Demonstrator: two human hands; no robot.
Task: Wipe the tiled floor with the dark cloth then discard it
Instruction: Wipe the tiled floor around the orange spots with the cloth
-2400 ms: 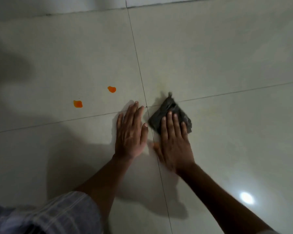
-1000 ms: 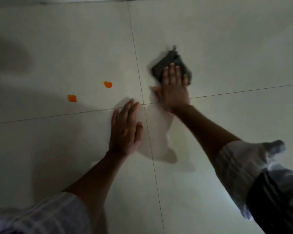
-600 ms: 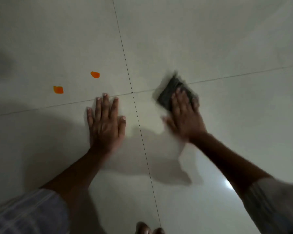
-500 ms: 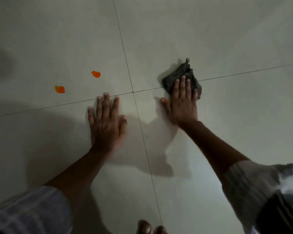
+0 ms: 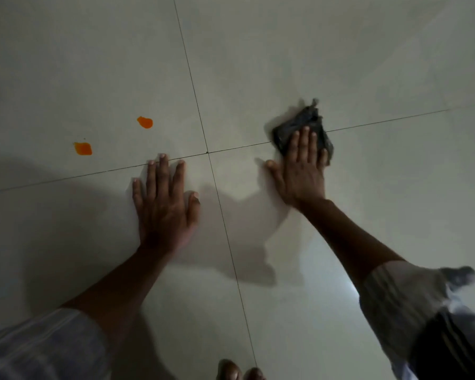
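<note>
Cloth [image 5: 303,124], dark and crumpled into a rough wad, lies pinned to the tiled floor [image 5: 368,64] under the fingers [image 5: 303,144] of a person's right hand [image 5: 302,171], straddling a grout line to the right of the point where four tiles meet. The hand's grip is spread flat, fingers extended and pressing down on the fabric rather than curled around it. The left hand [image 5: 163,204] is also splayed open, palm on the bare tile, holding nothing and apparently bracing the body.

The cloth looks soft, limp and light, its creased folds and one twisted tail at the far end suggesting thin, well-worn fabric that will bunch and slide easily under pressure. For discarding, pinching the raised bundle at its middle or by that tail would likely lift it whole.

The tiles are large, pale and glossy, with thin dark joints and a bright reflected glare near the right sleeve [image 5: 401,294]; such a surface is probably slick. Two small orange spots [image 5: 144,122] sit on the far left tile, well apart from the cloth.
</note>
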